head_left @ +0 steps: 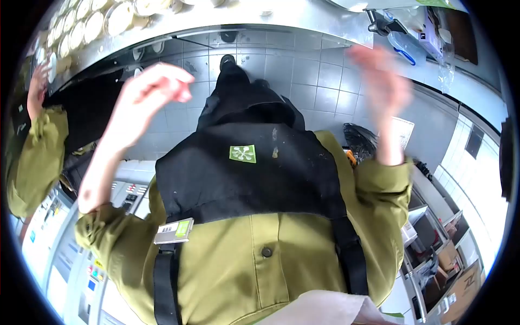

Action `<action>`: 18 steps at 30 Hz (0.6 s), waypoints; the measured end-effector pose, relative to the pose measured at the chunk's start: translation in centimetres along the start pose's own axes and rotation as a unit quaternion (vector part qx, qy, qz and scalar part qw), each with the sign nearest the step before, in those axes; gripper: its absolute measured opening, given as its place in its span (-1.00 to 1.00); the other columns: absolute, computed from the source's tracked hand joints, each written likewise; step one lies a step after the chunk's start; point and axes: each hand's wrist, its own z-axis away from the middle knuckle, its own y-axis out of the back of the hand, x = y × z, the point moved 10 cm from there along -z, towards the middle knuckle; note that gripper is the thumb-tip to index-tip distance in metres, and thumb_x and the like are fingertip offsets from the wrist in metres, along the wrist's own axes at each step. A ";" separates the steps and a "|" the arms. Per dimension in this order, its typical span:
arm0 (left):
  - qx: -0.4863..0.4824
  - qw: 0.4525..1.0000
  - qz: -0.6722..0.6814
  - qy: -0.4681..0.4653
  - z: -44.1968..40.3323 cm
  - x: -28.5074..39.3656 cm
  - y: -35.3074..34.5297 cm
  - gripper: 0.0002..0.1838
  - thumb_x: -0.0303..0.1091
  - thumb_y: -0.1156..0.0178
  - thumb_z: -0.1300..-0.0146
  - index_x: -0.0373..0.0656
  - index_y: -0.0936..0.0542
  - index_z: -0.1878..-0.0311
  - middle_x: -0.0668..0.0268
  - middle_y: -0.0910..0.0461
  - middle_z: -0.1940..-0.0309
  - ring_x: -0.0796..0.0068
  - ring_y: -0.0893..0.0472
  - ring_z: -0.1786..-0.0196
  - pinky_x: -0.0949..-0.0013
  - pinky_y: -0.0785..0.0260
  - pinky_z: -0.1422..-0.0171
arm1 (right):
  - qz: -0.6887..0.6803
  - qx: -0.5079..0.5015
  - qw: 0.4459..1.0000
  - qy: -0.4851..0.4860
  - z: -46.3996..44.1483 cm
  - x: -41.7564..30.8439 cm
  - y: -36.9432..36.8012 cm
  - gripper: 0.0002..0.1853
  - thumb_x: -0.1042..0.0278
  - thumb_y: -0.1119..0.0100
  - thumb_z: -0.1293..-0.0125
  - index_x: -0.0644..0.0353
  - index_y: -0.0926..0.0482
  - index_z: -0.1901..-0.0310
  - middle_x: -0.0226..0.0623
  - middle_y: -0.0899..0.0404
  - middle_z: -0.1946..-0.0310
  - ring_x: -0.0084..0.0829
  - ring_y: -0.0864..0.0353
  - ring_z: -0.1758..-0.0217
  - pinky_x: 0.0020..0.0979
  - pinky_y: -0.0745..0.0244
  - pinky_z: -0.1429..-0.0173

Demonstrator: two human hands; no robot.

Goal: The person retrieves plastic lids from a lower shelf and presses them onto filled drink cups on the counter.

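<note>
Both hands are raised in front of the body, apart from each other, near the edge of a metal counter (303,19). My left hand (154,95) has its fingers curled toward the palm, and nothing can be made out in them. My right hand (382,78) is smeared by motion, so its fingers cannot be told; it is nearest to the counter's right part. Below them are a black apron (244,173) with a green patch and an olive shirt (233,260).
Several round containers (93,27) stand at the back left. A co-worker's hand (38,86) touches one there. A blue-handled tool (403,54) and purple box (428,37) lie at right. A black bag (359,139) and shelves with cardboard (460,292) stand lower right.
</note>
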 end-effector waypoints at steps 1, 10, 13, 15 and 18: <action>-0.019 1.000 0.004 0.012 -0.6 -2.4 -2.0 -0.86 -0.46 -0.11 -0.32 -0.27 -0.58 0.13 0.24 -0.64 0.29 0.51 -0.61 0.20 0.45 -0.44 0.03 | -0.023 -0.113 0.986 -0.116 4.2 1.7 -4.5 -0.77 0.59 -0.07 -0.17 0.23 -0.57 0.12 -0.24 -0.65 0.18 -0.32 -0.64 0.08 -0.36 -0.55 0.01; -0.118 0.938 -0.141 -0.294 -2.0 -2.9 -14.8 -0.74 -0.38 -0.12 -0.29 -0.21 -0.57 -0.02 0.11 -0.58 0.04 0.18 -0.55 -0.05 0.26 -0.38 -0.14 | -0.077 -0.466 0.852 -0.225 15.8 2.3 -18.5 -0.59 0.57 0.10 -0.20 0.43 -0.41 -0.11 0.13 -0.43 -0.11 0.04 -0.46 -0.14 -0.21 -0.39 -0.21; -0.232 0.915 -0.003 -0.329 0.6 -5.4 -19.6 -0.71 -0.48 -0.01 -0.24 -0.27 -0.58 0.01 0.03 -0.58 0.06 0.08 -0.52 -0.07 0.19 -0.35 -0.19 | -0.074 -0.474 0.856 -0.192 15.8 1.5 -22.5 -0.46 0.50 0.16 -0.22 0.50 -0.22 -0.26 0.26 -0.29 -0.22 0.05 -0.30 -0.30 -0.18 -0.23 -0.37; -0.268 0.939 -0.021 -0.215 0.8 -6.8 -18.0 -0.71 -0.41 0.06 -0.37 -0.22 -0.53 -0.06 0.18 -0.61 0.11 0.43 -0.53 0.08 0.33 -0.36 -0.09 | -0.124 -0.491 0.839 -0.199 15.5 1.8 -24.9 -0.49 0.49 0.09 -0.19 0.36 -0.33 -0.22 0.16 -0.38 -0.17 0.05 -0.36 -0.26 -0.14 -0.26 -0.34; -0.153 0.981 0.019 -0.121 1.5 -7.2 -14.2 -0.73 -0.38 0.02 -0.37 -0.23 -0.56 -0.03 0.28 -0.62 0.13 0.53 -0.52 0.05 0.42 -0.34 -0.11 | -0.103 -0.556 0.802 -0.192 15.5 2.6 -27.7 -0.58 0.30 0.03 -0.25 0.18 -0.46 -0.14 0.01 -0.54 -0.03 -0.03 -0.52 -0.11 -0.16 -0.41 -0.18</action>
